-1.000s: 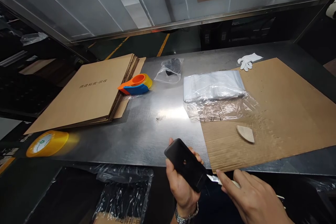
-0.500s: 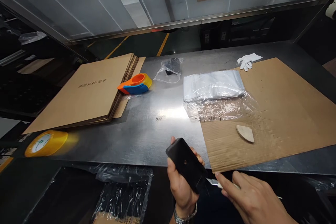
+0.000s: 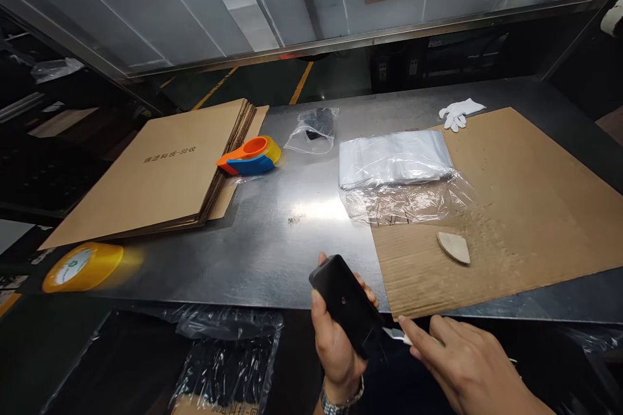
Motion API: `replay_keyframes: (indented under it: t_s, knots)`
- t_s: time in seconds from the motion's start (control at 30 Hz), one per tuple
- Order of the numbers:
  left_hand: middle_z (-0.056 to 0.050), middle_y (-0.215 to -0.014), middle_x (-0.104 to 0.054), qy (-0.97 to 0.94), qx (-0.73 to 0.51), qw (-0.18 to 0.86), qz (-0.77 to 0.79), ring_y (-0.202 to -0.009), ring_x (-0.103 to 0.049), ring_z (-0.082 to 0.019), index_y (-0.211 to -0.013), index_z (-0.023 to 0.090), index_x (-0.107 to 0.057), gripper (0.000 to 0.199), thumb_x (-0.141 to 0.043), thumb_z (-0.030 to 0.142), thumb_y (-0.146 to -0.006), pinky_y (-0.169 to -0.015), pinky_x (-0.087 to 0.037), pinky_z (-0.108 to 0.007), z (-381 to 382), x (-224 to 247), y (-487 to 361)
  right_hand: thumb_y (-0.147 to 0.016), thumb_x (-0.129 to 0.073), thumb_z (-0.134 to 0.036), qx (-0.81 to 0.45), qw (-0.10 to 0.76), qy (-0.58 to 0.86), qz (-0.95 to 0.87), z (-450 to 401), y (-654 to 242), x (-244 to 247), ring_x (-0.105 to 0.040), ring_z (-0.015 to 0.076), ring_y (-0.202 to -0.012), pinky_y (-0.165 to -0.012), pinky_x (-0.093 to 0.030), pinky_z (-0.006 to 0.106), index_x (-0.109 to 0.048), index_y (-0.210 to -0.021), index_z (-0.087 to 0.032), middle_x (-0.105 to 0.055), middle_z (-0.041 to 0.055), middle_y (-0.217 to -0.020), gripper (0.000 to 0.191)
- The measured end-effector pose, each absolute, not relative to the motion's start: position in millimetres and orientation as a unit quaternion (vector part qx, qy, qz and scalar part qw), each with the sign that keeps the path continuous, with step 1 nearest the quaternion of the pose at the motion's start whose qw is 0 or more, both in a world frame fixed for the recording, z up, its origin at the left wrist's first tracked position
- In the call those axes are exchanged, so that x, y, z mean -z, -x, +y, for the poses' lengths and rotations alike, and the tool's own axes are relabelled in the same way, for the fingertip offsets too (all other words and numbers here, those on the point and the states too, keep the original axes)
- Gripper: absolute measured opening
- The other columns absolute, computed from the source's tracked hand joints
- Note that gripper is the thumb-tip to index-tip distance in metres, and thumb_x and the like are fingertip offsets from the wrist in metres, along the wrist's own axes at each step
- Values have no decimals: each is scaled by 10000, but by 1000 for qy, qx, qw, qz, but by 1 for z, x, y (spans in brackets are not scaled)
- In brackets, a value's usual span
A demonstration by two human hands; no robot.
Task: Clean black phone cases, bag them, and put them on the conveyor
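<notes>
My left hand is wrapped round a black rectangular plastic part with a small hole in its face, tilted over the table's front edge. In my right hand is a craft knife with a pale handle, the index finger stretched along it. The blade's tip meets the part's lower right edge, or lies very close to it. Fingers cover most of the knife's handle. On the cardboard sheet beyond my right hand lies a pale wedge-shaped piece.
Stacked flat cartons lie at the left, with an orange and blue tape dispenser against them. A yellow tape roll stands near the front edge. Plastic bags, a white glove and a bagged black piece lie farther back.
Both hands keep their grips, and the knife stays at the same edge of the black part. The view has shifted very slightly.
</notes>
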State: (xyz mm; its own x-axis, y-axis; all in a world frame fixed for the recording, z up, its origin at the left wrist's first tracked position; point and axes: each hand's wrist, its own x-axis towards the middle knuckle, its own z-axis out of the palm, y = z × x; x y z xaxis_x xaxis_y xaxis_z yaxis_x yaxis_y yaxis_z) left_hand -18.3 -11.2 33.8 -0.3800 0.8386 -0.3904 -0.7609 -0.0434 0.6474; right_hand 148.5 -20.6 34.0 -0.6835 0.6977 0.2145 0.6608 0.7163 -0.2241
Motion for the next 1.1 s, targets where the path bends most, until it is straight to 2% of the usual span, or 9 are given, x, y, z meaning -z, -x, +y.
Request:
replay_keyframes:
  t_s: [0.17,0.37,0.7,0.83,0.97,1.03,1.1]
  knots:
    - [-36,-734,-588,-18,-679,606,413,-573,-559,-156,-1353,341,-330,544,-436,499,-843,-535,-476,-268,-9,-33,23,-971,-270,-205,-144,163,383,-898,-20,-148,-34,-558,114,-519,-468,-346,230,-581,-989,-153,-559,-6,-605,315]
    - [-24,-728,-576,-20,-663,627,409,-574,-557,-147,-1341,358,-352,524,-444,496,-845,-524,-473,-261,-8,-34,24,-978,-243,-221,-154,141,389,-897,-20,-146,-32,-525,110,-466,-445,-273,259,-545,-813,-192,-537,-23,-559,346]
    - [-24,-730,-578,-23,-665,622,413,-578,-548,-146,-1346,358,-343,542,-451,506,-836,-535,-470,-263,-8,-31,23,-965,-221,-193,-120,127,407,-897,-26,-145,-23,-472,121,-389,-413,-209,292,-492,-781,-214,-515,-41,-521,329]
    - [-40,-758,-597,-60,-687,596,413,-594,-549,-159,-1368,352,-294,546,-401,503,-854,-538,-462,-278,-12,-28,21,-978,-223,-279,-275,84,437,-852,-24,-143,-24,-446,106,-395,-416,-252,246,-453,-707,-219,-489,-53,-504,360]
    - [-46,-763,-603,-84,-699,586,402,-600,-552,-161,-1361,352,-304,523,-361,506,-865,-536,-461,-274,-14,-29,21,-973,-252,-367,-552,67,424,-715,-20,-141,-32,-448,74,-437,-474,-330,180,-459,-685,-207,-442,-69,-486,390]
    - [-45,-763,-603,-80,-700,591,394,-593,-554,-160,-1354,357,-315,513,-354,508,-865,-526,-459,-269,-12,-30,21,-958,-287,-423,-675,56,384,-628,-21,-140,-33,-407,51,-399,-445,-314,156,-508,-736,-196,-422,-81,-475,387]
    - [-40,-753,-598,-67,-697,599,387,-584,-556,-160,-1348,353,-327,510,-360,505,-863,-527,-461,-273,-9,-30,22,-934,-319,-482,-746,57,356,-560,-23,-140,-30,-379,40,-382,-399,-271,143,-540,-802,-178,-427,-79,-489,398]
